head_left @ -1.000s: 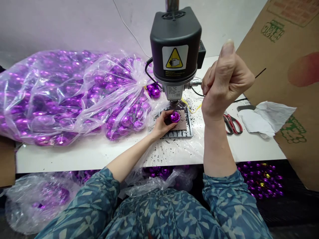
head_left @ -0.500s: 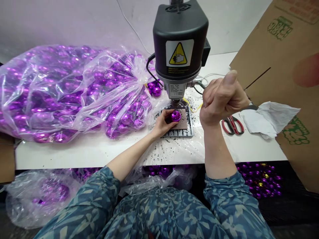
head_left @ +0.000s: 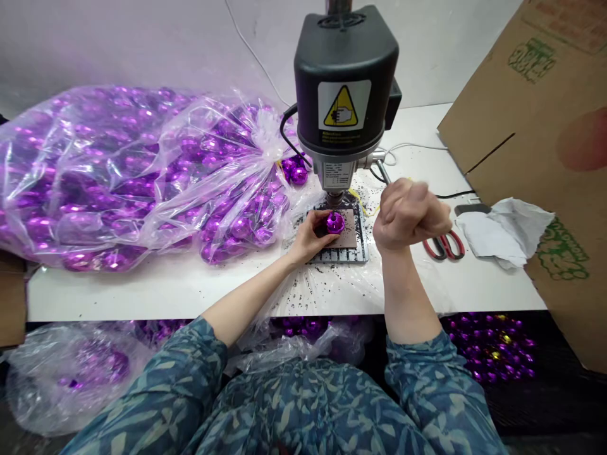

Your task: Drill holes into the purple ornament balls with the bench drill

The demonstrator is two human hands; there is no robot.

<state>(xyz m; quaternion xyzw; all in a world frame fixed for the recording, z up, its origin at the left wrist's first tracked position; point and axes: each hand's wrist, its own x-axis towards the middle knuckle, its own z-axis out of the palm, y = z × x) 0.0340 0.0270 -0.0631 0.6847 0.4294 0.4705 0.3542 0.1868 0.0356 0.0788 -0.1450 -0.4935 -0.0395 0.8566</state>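
My left hand (head_left: pixel 313 237) pinches a shiny purple ball (head_left: pixel 336 222) between thumb and fingers. The ball rests on a small brown board (head_left: pixel 348 237) on the slotted metal base (head_left: pixel 341 255) of a bench drill press (head_left: pixel 346 76). The chuck (head_left: pixel 334 198) is just above and behind the ball; whether a bit touches it I cannot tell. My right hand (head_left: pixel 410 213) is closed around the drill press lever (head_left: pixel 383 172), whose metal rod runs from the machine's right side into the fist. The grip itself is hidden by my fingers.
A large clear bag (head_left: pixel 142 177) of purple balls lies on the left. Red-handled scissors (head_left: pixel 444 246), white paper (head_left: pixel 505 230) and a cardboard box (head_left: pixel 531 126) are on the right. Dark shavings dot the white table (head_left: pixel 142 294). More purple balls (head_left: pixel 497 347) sit below its edge.
My right hand has come down and slightly left with the lever, so more of the metal rod shows. My left hand and the ball have stayed in place on the board.
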